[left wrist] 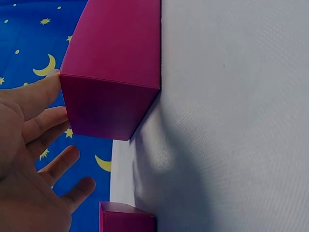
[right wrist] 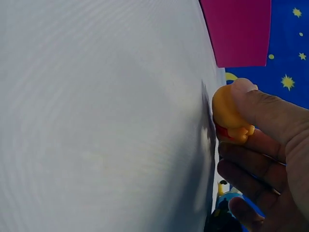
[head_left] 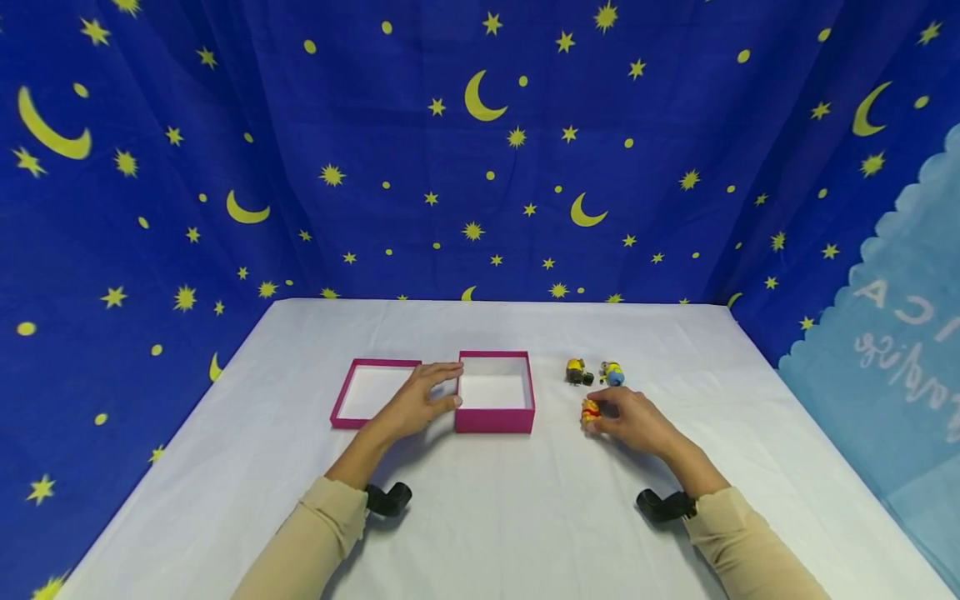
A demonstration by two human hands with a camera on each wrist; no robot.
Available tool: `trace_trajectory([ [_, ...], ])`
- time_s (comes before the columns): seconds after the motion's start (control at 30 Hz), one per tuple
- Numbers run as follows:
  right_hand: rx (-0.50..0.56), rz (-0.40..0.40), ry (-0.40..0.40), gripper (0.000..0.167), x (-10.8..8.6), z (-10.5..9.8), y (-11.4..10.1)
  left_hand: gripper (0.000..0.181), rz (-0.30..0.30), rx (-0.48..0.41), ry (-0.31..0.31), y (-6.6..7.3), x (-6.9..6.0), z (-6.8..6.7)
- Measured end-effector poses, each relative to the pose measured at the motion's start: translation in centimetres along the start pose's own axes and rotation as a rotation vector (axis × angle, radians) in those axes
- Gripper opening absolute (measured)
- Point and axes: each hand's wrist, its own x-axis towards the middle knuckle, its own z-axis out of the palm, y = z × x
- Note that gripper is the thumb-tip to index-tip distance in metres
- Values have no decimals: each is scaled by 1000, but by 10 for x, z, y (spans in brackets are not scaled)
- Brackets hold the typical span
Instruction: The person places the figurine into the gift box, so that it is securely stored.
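Observation:
An open magenta box (head_left: 495,420) with a white inside stands mid-table. My left hand (head_left: 416,403) touches its left side with fingertips and thumb, the fingers spread; the left wrist view shows the hand (left wrist: 36,140) at the box's (left wrist: 108,104) edge. To the right of the box, my right hand (head_left: 636,422) pinches a small yellow-orange figure in red (head_left: 590,412). In the right wrist view the thumb and fingers of the hand (right wrist: 270,150) hold that figure (right wrist: 226,108) close to the white tabletop.
The magenta-rimmed lid (head_left: 347,394) lies left of the box, partly behind my left hand. Two small figures, one yellow and dark (head_left: 575,372) and one yellow and blue (head_left: 613,373), are beyond my right hand. Blue star-patterned cloth (head_left: 420,150) hangs behind the white table (head_left: 510,517).

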Motion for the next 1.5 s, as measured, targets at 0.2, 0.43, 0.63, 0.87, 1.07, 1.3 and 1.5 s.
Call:
trace_trajectory([
  [0.2,40,-7,27,51,0,-2,-4,51,-30,-1,-11,3,-1,1],
  [0.43,105,-46,76,51,3,-5,-17,50,-39,-15,-18,5,-2,3],
  [0.63,138,-52,94,48,6,-9,-32,50,-46,-22,-19,6,-3,4],
  [0.87,212,-47,100,52,10,-14,-46,50,-31,-27,-9,9,-4,7],
  [1.07,247,-86,109,51,15,-14,-55,50,-29,-23,-14,9,-4,8],
  [1.3,271,-94,74,52,23,-14,-65,51,-37,-5,-8,10,-4,7],
  [1.5,257,-93,63,52,30,-13,-74,51,-40,-2,-16,11,-4,6],
])
